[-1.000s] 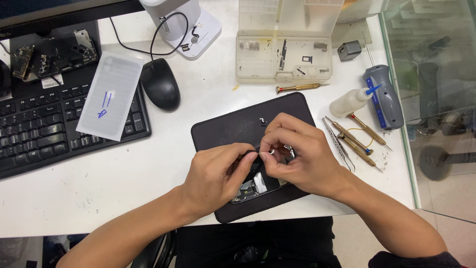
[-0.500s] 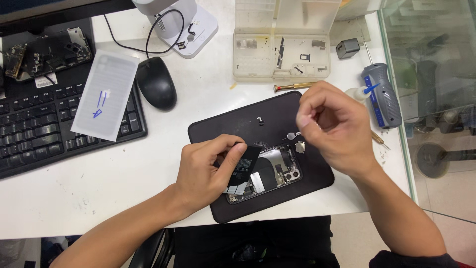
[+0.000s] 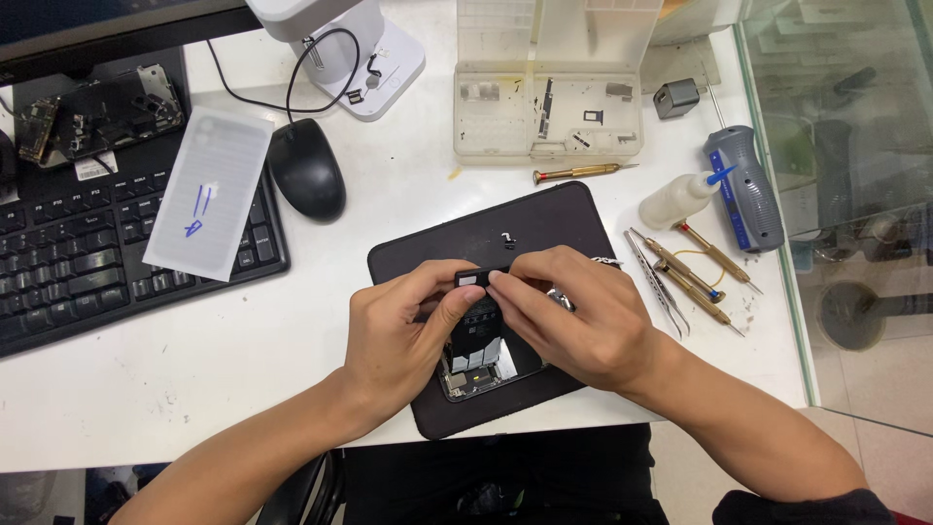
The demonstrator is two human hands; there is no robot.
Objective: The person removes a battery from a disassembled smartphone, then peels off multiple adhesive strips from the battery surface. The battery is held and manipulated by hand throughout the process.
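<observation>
Both hands meet over an opened phone (image 3: 478, 362) lying on a black work mat (image 3: 544, 219). The left hand (image 3: 398, 335) and right hand (image 3: 573, 316) each pinch one end of a small black rectangular part (image 3: 483, 278), held level between thumb and fingertips just above the phone. The phone lies beneath the palms — its back is off, showing a dark battery and pale connectors near the lower edge. To the right of the right hand lie tweezers (image 3: 656, 282) and brass-handled screwdrivers (image 3: 695, 272).
</observation>
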